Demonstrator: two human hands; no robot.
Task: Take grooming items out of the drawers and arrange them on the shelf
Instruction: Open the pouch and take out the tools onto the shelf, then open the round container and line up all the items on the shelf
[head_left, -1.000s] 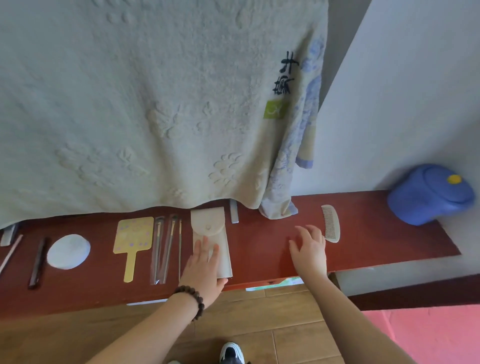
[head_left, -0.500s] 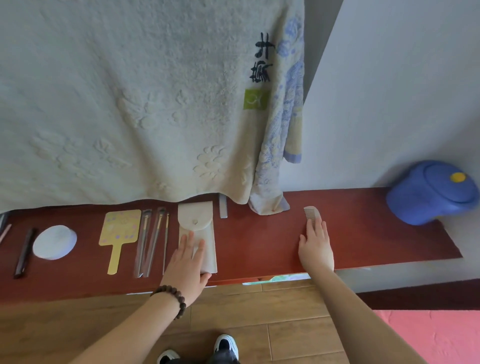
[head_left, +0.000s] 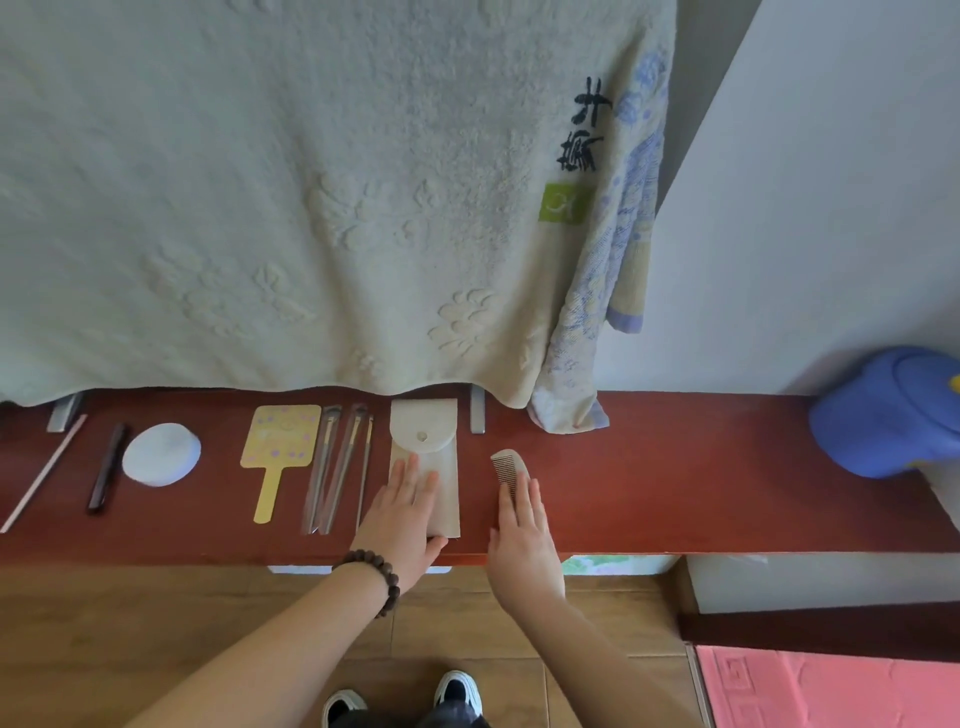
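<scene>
A dark red shelf (head_left: 675, 467) carries a row of grooming items. From the left lie a thin pink stick (head_left: 41, 475), a dark pencil (head_left: 106, 467), a white round pad (head_left: 162, 453), a yellow hand mirror (head_left: 279, 447), three brushes (head_left: 340, 465), a beige pouch (head_left: 425, 447) and a pale comb (head_left: 508, 466). My left hand (head_left: 402, 519) rests flat on the lower part of the pouch. My right hand (head_left: 522, 535) lies flat with its fingertips on the lower end of the comb, just right of the pouch.
A large pale towel (head_left: 291, 197) hangs over the wall above the shelf, with a blue-patterned cloth (head_left: 608, 291) beside it. A blue round container (head_left: 888, 410) stands at the shelf's right end. A pink mat (head_left: 831, 686) covers the floor at lower right.
My right hand has slid the comb left along the shelf until it lies close beside the pouch. My left hand has stayed on the pouch.
</scene>
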